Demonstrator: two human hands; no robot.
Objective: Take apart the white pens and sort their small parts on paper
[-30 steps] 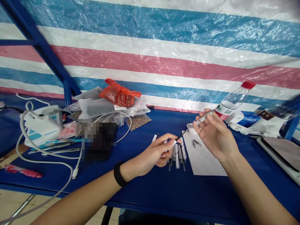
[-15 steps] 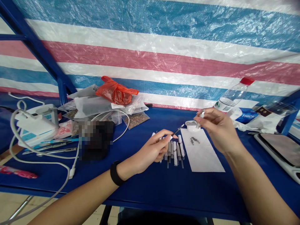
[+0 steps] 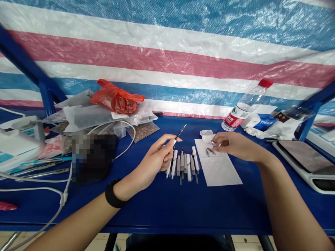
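My left hand (image 3: 157, 157) pinches a thin dark pen refill (image 3: 180, 132) that points up and to the right. Just below it lies a row of several white-and-black pen parts (image 3: 183, 166) on the blue table (image 3: 167, 209). My right hand (image 3: 232, 146) rests low over the far end of a white paper sheet (image 3: 220, 170), fingers closed on a small metal piece (image 3: 213, 142). A few more small metal pieces (image 3: 209, 151) lie on the paper beside its fingertips. A small white dish (image 3: 206, 134) sits just beyond the paper.
A plastic water bottle (image 3: 244, 106) with a red cap leans at the back right beside a tissue pack (image 3: 264, 122). A scale or tablet (image 3: 303, 160) lies far right. Plastic bags with a red bag (image 3: 115, 99) pile at back left; white cables (image 3: 39, 181) and a white box (image 3: 15, 144) lie left.
My right hand came down from mid-air to the paper, and the silver barrel it held is no longer seen. My left hand kept the refill, now tilted upward. The camera view shifted right.
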